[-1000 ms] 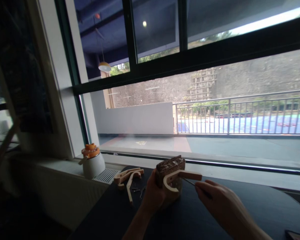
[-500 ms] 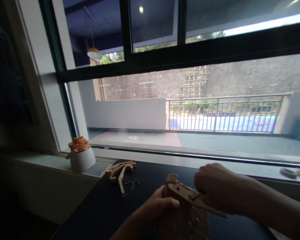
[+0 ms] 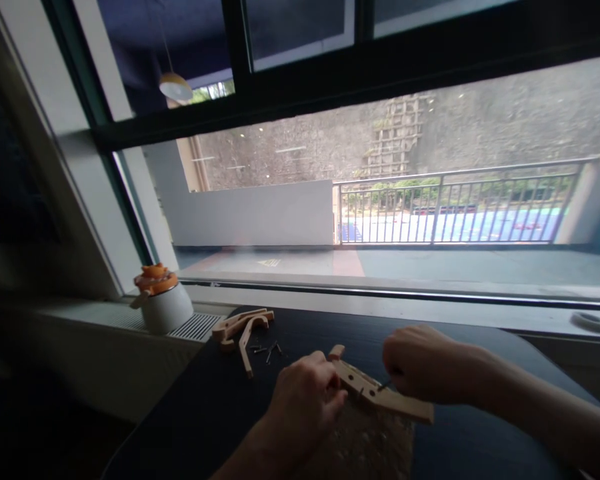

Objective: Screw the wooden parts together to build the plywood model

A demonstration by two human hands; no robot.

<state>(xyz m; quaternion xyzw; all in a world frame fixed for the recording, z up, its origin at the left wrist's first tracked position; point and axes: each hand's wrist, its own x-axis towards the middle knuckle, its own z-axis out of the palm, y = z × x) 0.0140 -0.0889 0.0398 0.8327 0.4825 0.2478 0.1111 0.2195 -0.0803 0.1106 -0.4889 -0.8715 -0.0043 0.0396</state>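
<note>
My right hand (image 3: 417, 363) is closed round a thin dark rod-like tool (image 3: 385, 385), most of it hidden in the fist. The tool's tip is over a pale wooden piece (image 3: 405, 404), which has a row of holes and a curved end. A small screw (image 3: 361, 392) stands up near one hole. Under this piece lies a rough, brownish block or board (image 3: 370, 440). My left hand (image 3: 307, 393) has its fingers curled in beside the wooden piece's left end; what they hold, if anything, is hidden.
Everything lies on a dark table (image 3: 195, 407). Back left on it are curved wooden pieces (image 3: 247, 340) and several loose screws (image 3: 267, 350). A white pot with an orange top (image 3: 165, 307) stands on the sill by the window. A tape roll (image 3: 587, 321) lies at right.
My left hand has shifted from gripping the board's side to a curled position above it. The wooden piece now lies flatter and a screw shows upright. The camera view has tilted slightly.
</note>
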